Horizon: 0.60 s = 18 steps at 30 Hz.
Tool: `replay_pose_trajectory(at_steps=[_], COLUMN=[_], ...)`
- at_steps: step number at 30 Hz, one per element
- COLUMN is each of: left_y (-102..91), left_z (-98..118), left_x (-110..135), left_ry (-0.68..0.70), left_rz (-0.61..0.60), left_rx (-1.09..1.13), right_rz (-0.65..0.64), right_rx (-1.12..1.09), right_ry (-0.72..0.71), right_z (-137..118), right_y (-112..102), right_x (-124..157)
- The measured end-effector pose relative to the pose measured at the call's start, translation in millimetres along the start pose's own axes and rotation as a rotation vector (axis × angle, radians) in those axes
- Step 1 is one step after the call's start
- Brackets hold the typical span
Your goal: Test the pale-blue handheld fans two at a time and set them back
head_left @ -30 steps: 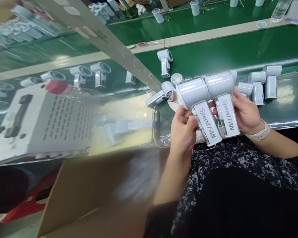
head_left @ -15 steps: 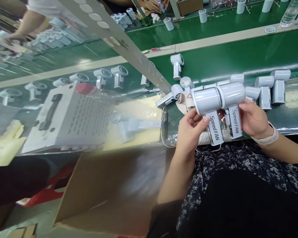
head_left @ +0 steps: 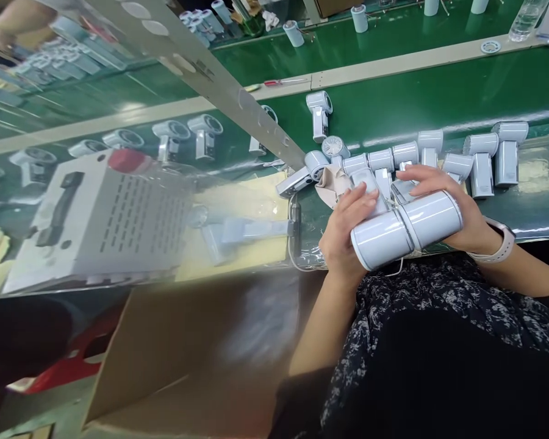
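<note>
Fingers first: the left hand (head_left: 345,235) has its fingers (head_left: 359,204) curled tight round a handle, and the right hand (head_left: 457,207) has its fingers (head_left: 432,177) stretched wide across the handles. Both hands are clearly gripping. Between them sits the pair of white handheld fans (head_left: 407,230), barrels side by side at 6 o'clock of the fingers, right by the bench edge. Big change: the pair just got flipped, so the handles now point away and the "Speed FAN" labels are out of sight. Only the plain barrels show now, not the printed side. A row of loose fans (head_left: 482,164) stands at 2 o'clock, a beige cloth (head_left: 333,186) lies at 10 o'clock, a pale watch (head_left: 498,241) sits at 4 o'clock, and a cardboard box flap (head_left: 187,347) is at 8 o'clock.
</note>
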<state>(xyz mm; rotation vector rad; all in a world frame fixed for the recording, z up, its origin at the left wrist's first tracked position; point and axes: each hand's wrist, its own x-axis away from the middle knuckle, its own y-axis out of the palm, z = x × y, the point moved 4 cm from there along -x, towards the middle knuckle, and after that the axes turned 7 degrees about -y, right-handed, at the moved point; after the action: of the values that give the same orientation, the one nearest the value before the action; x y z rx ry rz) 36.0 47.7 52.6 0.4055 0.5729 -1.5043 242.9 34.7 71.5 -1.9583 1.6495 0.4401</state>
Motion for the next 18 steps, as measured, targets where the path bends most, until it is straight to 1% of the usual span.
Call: replay_pose_trajectory(at_steps=[1,3,6,9,10,12,15,17,18], left_y=[-0.1,-1.6,-6.4,-8.6,-7.7,-3.8,3.5,4.8,3.6], left_z=[0.0,-1.9,-7.2,-12.5,-13.1,-11.9,-10.3,-13.7,-16.4], left_x=[1.1,2.8,5.2,8.2,9.1,10.6,12.1,12.5,13.0], left_ry=[0.036,0.063,0.035,-0.01,0.002,0.103,0.329,0.399,0.396], left_rz=[0.022,0.051,0.079,0.084,0.079,0.064,0.053,0.009,-0.045], left_rx=[-0.019,-0.057,-0.076,-0.076,-0.083,-0.134,-0.309,-0.399,-0.411], right_rz=[0.001,0.0,-0.015,-0.056,-0.07,-0.087,-0.126,-0.154,-0.171], right_rx=[0.01,0.02,0.024,0.021,0.024,0.048,0.113,0.128,0.125], right_ry=[0.003,0.027,0.023,-0.02,-0.04,-0.075,-0.107,-0.166,-0.218], right_z=[0.7,3.1,4.8,5.9,7.1,12.0,24.0,26.7,24.0], right_y=[0.2,1.0,1.8,1.3,0.9,0.3,1.9,2.1,0.6], right_x=[-0.1,0.0,-0.2,1.4,2.9,6.9,12.2,13.2,13.3])
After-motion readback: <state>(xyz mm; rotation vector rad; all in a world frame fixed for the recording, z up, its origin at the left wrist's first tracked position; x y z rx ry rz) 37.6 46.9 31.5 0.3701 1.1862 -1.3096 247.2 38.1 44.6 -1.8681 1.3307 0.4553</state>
